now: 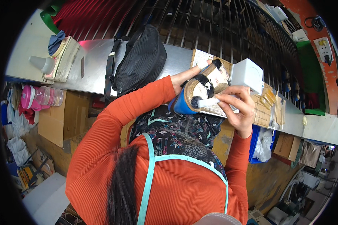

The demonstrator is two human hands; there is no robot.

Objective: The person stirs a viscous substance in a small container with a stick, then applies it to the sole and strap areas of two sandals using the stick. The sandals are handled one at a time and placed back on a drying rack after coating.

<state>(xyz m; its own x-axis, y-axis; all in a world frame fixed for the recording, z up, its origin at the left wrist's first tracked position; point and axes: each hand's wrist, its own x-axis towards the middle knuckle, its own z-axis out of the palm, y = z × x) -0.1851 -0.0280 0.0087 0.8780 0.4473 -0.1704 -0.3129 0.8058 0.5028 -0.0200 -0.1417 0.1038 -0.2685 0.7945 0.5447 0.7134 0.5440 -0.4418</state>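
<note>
A blue shoe last (pixel 184 102) with its sole side up lies near the bench edge, in front of me. It carries a brown-edged insole and black straps (pixel 203 80) folded over the pale sole. My left hand (pixel 186 77) is wrapped round the far left side of the lasted shoe; its fingers are partly hidden behind it. My right hand (pixel 238 107) pinches the white handle of a small brush (pixel 209 102). The brush's dark bristle end meets the near end of the sole, beside a black strap.
A white square container (pixel 248 75) stands just beyond my right hand. Yellow translucent blocks (pixel 267 98) lie on a gridded board (pixel 261 117) at the right. A black mesh bag (pixel 142 62) rests on the metal bench (pixel 95 62) at the left. Metal rack bars (pixel 199 26) run behind.
</note>
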